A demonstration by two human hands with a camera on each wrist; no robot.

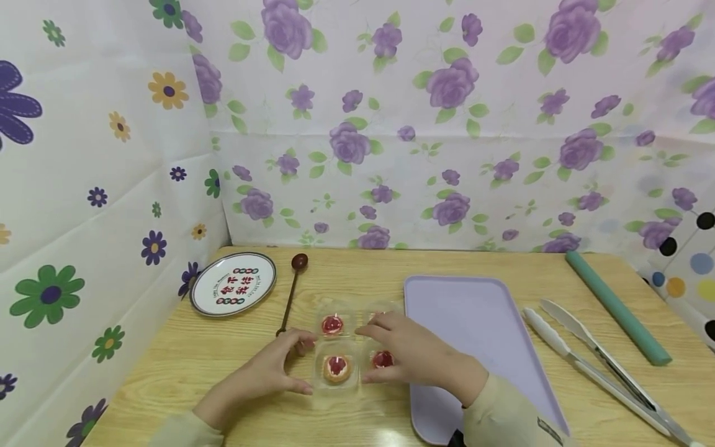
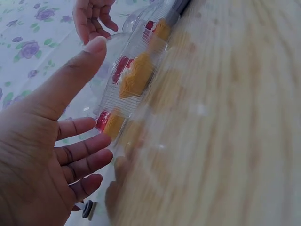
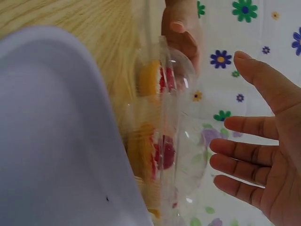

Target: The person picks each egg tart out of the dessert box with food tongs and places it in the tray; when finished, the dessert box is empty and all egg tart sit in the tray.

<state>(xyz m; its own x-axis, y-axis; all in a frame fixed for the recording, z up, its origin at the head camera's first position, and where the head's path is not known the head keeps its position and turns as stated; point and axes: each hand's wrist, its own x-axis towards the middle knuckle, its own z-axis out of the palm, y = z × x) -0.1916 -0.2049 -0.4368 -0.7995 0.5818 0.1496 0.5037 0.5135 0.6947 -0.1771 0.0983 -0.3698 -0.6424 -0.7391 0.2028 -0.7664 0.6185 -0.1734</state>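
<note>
A clear plastic box (image 1: 337, 340) with domed lids lies on the table, holding several small tarts (image 1: 337, 369) with red topping and a golden crust. My left hand (image 1: 268, 372) is at the box's left side, thumb and fingers spread apart; in the left wrist view its fingertips are right by the box wall near a tart (image 2: 136, 77). My right hand (image 1: 410, 351) reaches over the right side, partly hiding the tarts there. In the right wrist view, its loosely extended fingers stand apart from the clear domes (image 3: 193, 155), with nothing held.
A lilac tray (image 1: 463, 323) lies just right of the box, under my right forearm. Farther right are metal tongs (image 1: 603, 366) and a green rod (image 1: 617, 307). At the back left are a white plate (image 1: 231, 284) and a long dark spoon (image 1: 292, 288).
</note>
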